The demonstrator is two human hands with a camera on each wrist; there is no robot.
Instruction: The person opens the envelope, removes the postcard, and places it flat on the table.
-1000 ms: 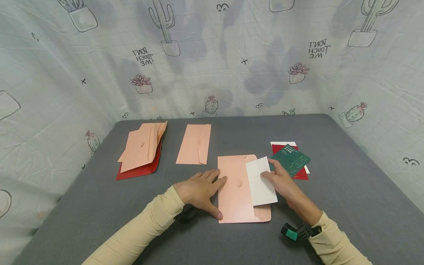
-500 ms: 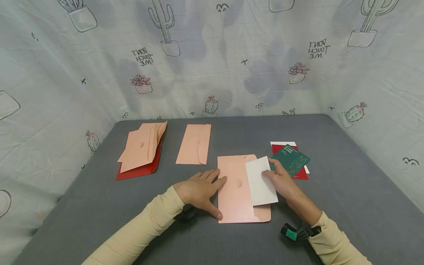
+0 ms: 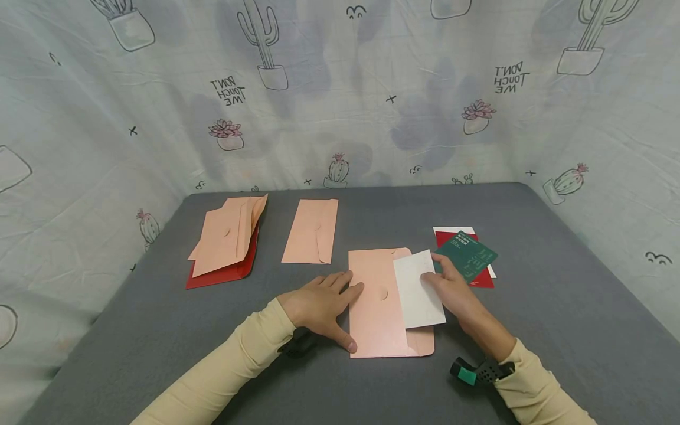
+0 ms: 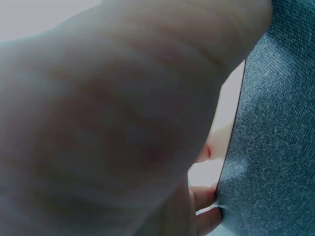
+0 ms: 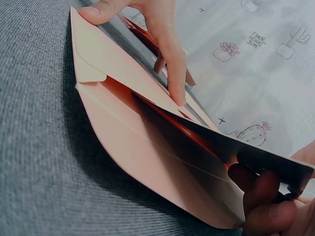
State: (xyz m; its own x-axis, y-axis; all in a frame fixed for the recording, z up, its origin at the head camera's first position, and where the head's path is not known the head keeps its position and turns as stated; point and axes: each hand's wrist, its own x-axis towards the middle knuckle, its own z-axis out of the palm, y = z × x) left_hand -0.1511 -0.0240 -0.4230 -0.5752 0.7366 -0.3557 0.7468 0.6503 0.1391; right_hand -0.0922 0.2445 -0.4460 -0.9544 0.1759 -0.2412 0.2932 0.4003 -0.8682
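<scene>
A pale pink envelope lies before me, its flap toward the right. My left hand rests along its left edge with fingers spread, index fingertip and thumb touching the paper. My right hand pinches a white card by its right edge. In the right wrist view the card's shaded underside runs down to the envelope's mouth. Its left end appears tucked beneath the front panel. Most of the left wrist view is filled by the left hand, hiding much of the envelope.
Several pink envelopes are piled on a red one at the far left. Another pink envelope lies behind the left hand. Beyond the right hand a green card overlaps red and white cards. A patterned curtain backs the grey table.
The white card's free edge has risen and shifted very slightly right in my right hand. My left hand and the envelopes stay put.
</scene>
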